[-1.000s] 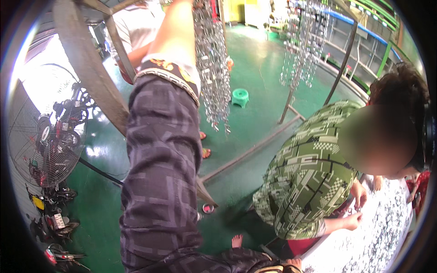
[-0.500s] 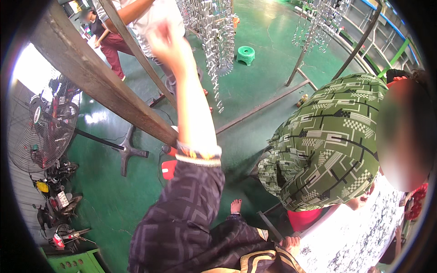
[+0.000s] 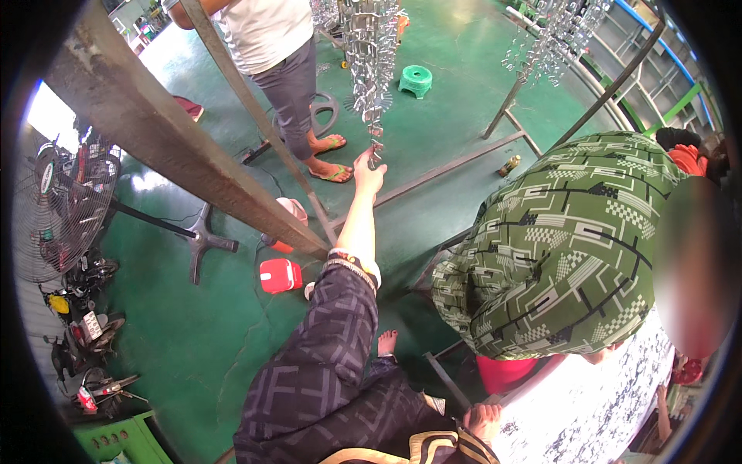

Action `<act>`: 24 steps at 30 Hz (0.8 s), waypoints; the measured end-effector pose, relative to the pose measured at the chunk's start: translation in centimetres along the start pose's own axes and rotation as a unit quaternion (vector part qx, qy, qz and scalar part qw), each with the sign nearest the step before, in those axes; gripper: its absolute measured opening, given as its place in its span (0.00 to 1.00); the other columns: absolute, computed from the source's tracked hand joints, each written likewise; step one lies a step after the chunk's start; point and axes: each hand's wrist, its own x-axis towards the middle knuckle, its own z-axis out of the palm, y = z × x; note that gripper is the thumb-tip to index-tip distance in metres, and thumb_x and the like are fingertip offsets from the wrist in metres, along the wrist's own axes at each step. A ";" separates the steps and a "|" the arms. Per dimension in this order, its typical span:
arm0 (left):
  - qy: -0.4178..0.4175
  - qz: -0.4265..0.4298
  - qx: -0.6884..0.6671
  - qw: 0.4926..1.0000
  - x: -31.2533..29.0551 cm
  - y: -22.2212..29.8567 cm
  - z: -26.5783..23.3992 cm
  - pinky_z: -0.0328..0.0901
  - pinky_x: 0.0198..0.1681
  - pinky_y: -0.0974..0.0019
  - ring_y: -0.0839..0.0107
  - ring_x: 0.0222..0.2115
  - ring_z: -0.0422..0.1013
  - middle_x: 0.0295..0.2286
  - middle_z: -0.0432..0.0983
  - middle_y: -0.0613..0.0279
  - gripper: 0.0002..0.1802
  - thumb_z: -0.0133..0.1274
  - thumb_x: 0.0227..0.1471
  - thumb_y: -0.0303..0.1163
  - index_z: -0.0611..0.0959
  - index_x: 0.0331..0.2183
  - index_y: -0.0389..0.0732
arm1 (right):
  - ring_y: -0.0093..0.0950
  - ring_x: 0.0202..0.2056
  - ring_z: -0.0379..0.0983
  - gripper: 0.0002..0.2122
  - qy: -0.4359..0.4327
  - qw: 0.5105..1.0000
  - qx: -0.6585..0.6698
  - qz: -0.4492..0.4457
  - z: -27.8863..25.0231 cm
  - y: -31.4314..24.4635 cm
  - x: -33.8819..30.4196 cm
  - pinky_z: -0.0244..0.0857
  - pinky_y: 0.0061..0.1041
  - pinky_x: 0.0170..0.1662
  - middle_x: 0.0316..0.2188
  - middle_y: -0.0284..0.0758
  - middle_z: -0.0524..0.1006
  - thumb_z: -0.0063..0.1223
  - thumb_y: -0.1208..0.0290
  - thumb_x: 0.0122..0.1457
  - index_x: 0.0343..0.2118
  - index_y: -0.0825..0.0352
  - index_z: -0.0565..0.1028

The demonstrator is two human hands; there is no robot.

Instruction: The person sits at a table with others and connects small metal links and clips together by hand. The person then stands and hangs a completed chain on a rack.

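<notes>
My left hand reaches far forward, its arm stretched out in a dark patterned sleeve. Its fingers close at the bottom end of a hanging strand of small silvery metal pieces. Close to my body on the right, my right hand rests at the near edge of a white table, its fingers lying there with nothing visible in them. Many small dark-grey pieces lie scattered over the table top.
A person in a green patterned top bends over the table beside me. A thick brown metal beam slants across the left. Another person stands beyond it. A floor fan, a red box and a green stool stand about.
My left hand, raised and blurred before, has come down onto the strand's lower end. The view has shifted slightly, and the standing person's legs and feet now show.
</notes>
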 end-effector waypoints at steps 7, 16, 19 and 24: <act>-0.003 -0.032 -0.024 0.999 2.1 3.9 3.7 0.65 0.48 0.61 0.61 0.46 0.72 0.35 0.80 0.58 0.10 0.62 0.46 0.35 0.87 0.33 0.46 | 0.40 0.28 0.66 0.09 0.025 1.000 -0.013 -0.006 -0.7 -1.1 0.7 0.62 0.40 0.44 0.19 0.38 0.67 0.60 0.72 0.38 0.20 0.65 0.69; 0.037 0.134 0.014 0.990 1.2 2.3 2.9 0.67 0.38 0.64 0.65 0.32 0.75 0.28 0.81 0.58 0.09 0.60 0.49 0.33 0.86 0.33 0.38 | 0.40 0.28 0.67 0.08 0.016 0.999 -0.017 -0.022 -0.4 -0.4 0.4 0.62 0.41 0.44 0.20 0.39 0.69 0.58 0.73 0.42 0.22 0.66 0.69; -0.001 0.115 -0.005 0.993 0.6 2.5 1.4 0.67 0.40 0.61 0.62 0.35 0.72 0.30 0.81 0.60 0.07 0.61 0.48 0.32 0.85 0.31 0.41 | 0.40 0.28 0.67 0.08 0.010 1.000 0.002 -0.017 -0.9 -0.8 0.4 0.62 0.41 0.44 0.21 0.39 0.70 0.58 0.73 0.42 0.23 0.66 0.70; -0.006 0.143 -0.077 0.987 -0.2 0.5 -0.6 0.68 0.36 0.64 0.63 0.30 0.77 0.27 0.81 0.54 0.07 0.58 0.50 0.30 0.83 0.31 0.37 | 0.40 0.28 0.67 0.07 0.015 0.999 0.016 -0.041 -0.6 0.1 -0.1 0.62 0.42 0.44 0.20 0.39 0.69 0.58 0.73 0.44 0.25 0.66 0.71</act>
